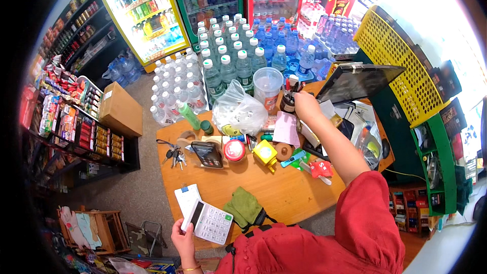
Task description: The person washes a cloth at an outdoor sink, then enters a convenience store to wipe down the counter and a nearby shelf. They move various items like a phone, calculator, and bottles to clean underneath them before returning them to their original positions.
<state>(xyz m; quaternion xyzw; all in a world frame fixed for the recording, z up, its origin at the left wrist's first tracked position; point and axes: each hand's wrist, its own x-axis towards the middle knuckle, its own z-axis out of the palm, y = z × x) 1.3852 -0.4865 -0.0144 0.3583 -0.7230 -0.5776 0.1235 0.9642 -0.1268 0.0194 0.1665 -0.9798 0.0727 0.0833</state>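
My left hand grips the left edge of a white calculator, thumb on top, at the near left of the wooden desk. Partly under the calculator lies a clipped stack of white paper. A green cloth pouch with black trim rests to its right. My right arm stretches across the desk, and my right hand is at a dark pen holder full of pens. Its fingertips are at the holder's rim, and whether they pinch a pen is hidden.
Mid-desk are keys, a propped phone, a red-lidded jar and a yellow sharpener-like object. A plastic bag and clear tub stand behind. A monitor is at right; bottled water lies beyond.
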